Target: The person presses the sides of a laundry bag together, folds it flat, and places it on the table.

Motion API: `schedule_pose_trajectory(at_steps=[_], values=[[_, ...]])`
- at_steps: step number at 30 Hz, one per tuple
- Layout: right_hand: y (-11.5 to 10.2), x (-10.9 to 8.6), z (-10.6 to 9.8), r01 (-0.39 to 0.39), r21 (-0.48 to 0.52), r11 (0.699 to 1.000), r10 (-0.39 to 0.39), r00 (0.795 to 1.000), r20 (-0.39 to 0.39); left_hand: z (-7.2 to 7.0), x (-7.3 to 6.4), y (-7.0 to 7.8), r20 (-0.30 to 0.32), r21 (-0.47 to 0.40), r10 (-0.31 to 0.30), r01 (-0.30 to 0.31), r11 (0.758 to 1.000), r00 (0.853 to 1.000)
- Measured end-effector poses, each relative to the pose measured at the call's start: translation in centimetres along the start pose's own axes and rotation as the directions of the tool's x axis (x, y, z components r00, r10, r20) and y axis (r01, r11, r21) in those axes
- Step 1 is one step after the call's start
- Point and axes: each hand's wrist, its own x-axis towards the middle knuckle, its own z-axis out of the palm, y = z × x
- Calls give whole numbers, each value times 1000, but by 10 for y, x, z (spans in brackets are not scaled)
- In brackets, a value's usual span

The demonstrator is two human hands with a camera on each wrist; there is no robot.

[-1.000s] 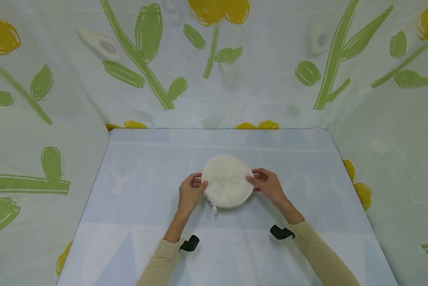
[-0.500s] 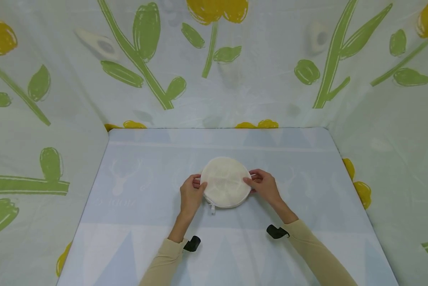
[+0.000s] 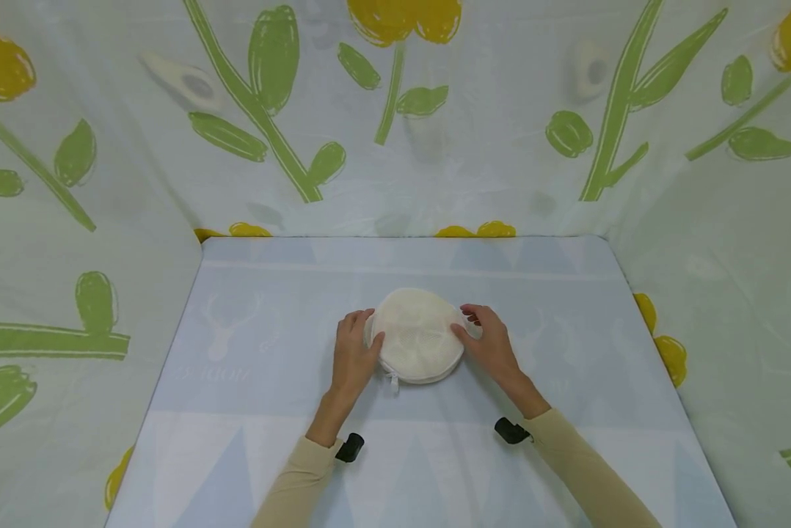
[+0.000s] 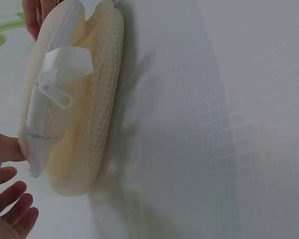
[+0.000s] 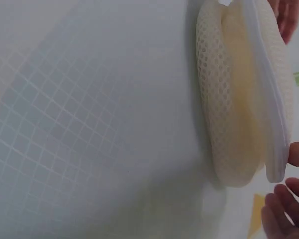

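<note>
A round cream mesh laundry bag lies on the table. Its white zip pull hangs on the side towards the person. Between its upper and lower layers a yellowish gap shows in both wrist views. At the bag's left rim, the thumb of my left hand touches the upper edge while its other fingers stand off the rim, loosely bent. Opposite it, the thumb of my right hand touches the right edge, its fingers likewise spread away from the bag. The bag's underside is hidden.
The pale blue and white patterned table extends around the bag on all sides. A curtain printed with green leaves and yellow flowers rises behind and beside it. Each wrist carries a small black camera.
Earlier both hands pinched the bag's edges between thumb and fingers. Now the fingers have come away from the rim and only the thumbs touch. The bag has barely moved.
</note>
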Motion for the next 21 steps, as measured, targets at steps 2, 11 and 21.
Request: schedule_pose_trajectory(at_steps=[2,11,21], values=[[-1,0,1,56,-34,998,-57,998,-10,0,1,1,3,23,74,-74,997,997],[-2,-3,8,353,-55,934,-353,935,25,1,3,-1,75,12,320,-322,947,944],[2,-4,14,428,-60,902,-419,900,120,0,3,-8,123,34,419,-425,904,900]])
